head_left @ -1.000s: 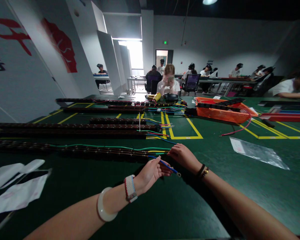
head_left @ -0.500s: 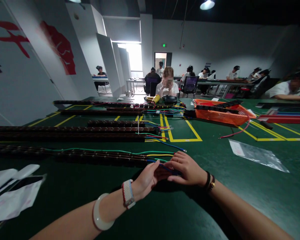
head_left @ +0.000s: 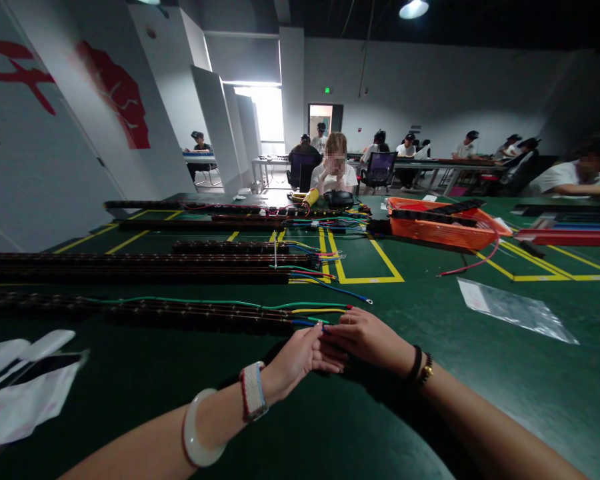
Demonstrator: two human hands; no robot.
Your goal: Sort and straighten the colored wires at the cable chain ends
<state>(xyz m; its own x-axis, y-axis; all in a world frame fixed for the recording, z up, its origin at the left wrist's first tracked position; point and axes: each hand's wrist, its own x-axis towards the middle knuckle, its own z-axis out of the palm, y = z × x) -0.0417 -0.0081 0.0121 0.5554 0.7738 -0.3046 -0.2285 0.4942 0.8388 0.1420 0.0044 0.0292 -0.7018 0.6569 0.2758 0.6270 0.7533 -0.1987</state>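
A blue wire [head_left: 305, 323] comes out of the nearest black sleeved cable bundle [head_left: 200, 319]. My left hand [head_left: 297, 357] pinches it near the thumb tip, with the other fingers stretched out below. From the right, my right hand [head_left: 375, 340] meets it there, its fingertips closed on the same wire. The wire's far end is hidden by my fingers. Just beyond my hands lie a yellow wire [head_left: 320, 311] and a green wire [head_left: 220, 303] from the same bundle. Another blue wire [head_left: 345, 291], with a metal ring terminal, rests farther back.
More black cable bundles [head_left: 145, 259] lie along the left of the green table [head_left: 430, 373]. An orange basket [head_left: 430, 231] stands at the back right, with a clear plastic bag [head_left: 515, 310] in front. White packets [head_left: 35, 400] lie at the near left. A person [head_left: 334, 170] sits across the table.
My right fingers have shifted left along the blue wire to my left thumb tip. My left hand's lower fingers are straighter and show more. The stretch of wire between my hands is now covered.
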